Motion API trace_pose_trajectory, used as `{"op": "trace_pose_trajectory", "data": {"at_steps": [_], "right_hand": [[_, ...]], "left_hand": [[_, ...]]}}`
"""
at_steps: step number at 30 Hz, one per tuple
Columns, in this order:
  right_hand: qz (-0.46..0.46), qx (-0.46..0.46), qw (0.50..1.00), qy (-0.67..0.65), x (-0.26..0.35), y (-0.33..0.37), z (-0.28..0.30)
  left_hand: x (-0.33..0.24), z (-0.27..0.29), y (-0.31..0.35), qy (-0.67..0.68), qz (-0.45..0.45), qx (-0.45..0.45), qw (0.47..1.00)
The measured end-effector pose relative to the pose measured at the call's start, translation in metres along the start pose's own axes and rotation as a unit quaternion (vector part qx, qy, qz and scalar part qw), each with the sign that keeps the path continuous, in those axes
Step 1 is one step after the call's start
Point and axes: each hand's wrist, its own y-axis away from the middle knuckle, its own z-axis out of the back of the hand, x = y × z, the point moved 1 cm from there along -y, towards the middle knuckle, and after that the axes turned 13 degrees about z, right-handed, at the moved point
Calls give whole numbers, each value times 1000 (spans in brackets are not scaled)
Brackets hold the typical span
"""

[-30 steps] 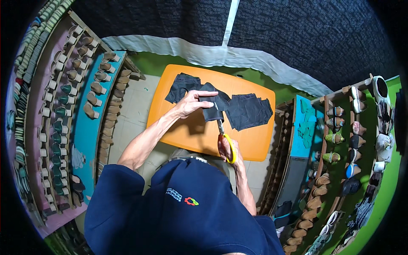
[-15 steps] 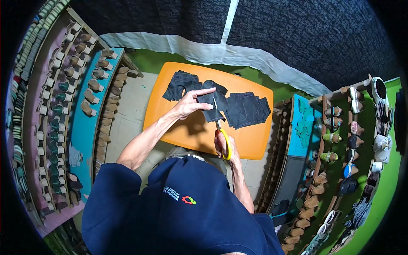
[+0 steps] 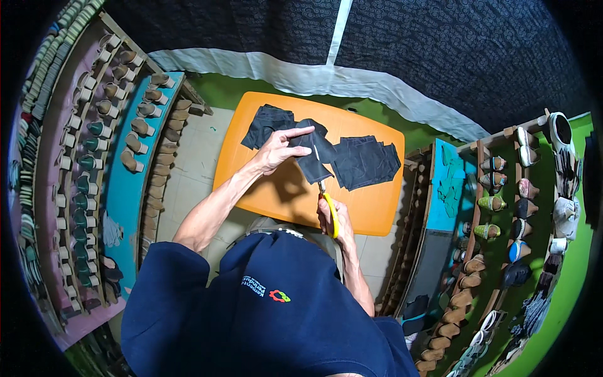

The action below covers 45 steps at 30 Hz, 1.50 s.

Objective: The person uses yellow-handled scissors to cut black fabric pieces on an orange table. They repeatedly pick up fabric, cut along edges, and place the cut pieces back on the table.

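Note:
Above the orange table [image 3: 251, 196], my left hand [image 3: 277, 152] grips a dark piece of fabric [image 3: 312, 168] between thumb and fingers, with the index finger stretched along it. My right hand [image 3: 338, 221] is closed round the yellow handles of a pair of scissors [image 3: 334, 210]. The blades point away from me and meet the near part of the fabric; one blade shows bright over its dark surface. A pile of dark cut pieces [image 3: 366, 162] lies to the right of the held piece. Another dark pile [image 3: 266, 123] lies at the far left of the table.
Shelves of shoe forms [image 3: 88, 182] stand on the left beside a blue board [image 3: 122, 188]. On the right are a rack of shoes [image 3: 490, 201] and a blue shelf with green scraps [image 3: 449, 182]. A dark patterned curtain [image 3: 433, 56] hangs behind the table.
My left hand and the held fabric have shifted slightly left. The fabric's near edge has tilted, and the scissors have turned a little in my right hand.

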Motion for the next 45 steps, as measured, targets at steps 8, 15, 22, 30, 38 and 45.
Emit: {"op": "trace_pose_trajectory", "data": {"at_steps": [8,15,22,30,38,45], "right_hand": [[-22,-2,1000,7,0,-3,-3],[-21,-21,999,32,5,3,-3],[-3,-21,999,35,-6,5,-2],[-17,-21,999,21,-3,3,-5],[-28,-39,999,5,1,5,-5],[8,-27,999,31,3,12,-6]], "left_hand": [[2,-10,8,-5,27,49,998],[8,-10,8,-10,25,49,998],[20,-4,-1,45,37,11,998],[20,-14,3,65,42,29,997],[30,-15,5,62,30,47,997],[25,-23,7,127,54,16,990]]}}
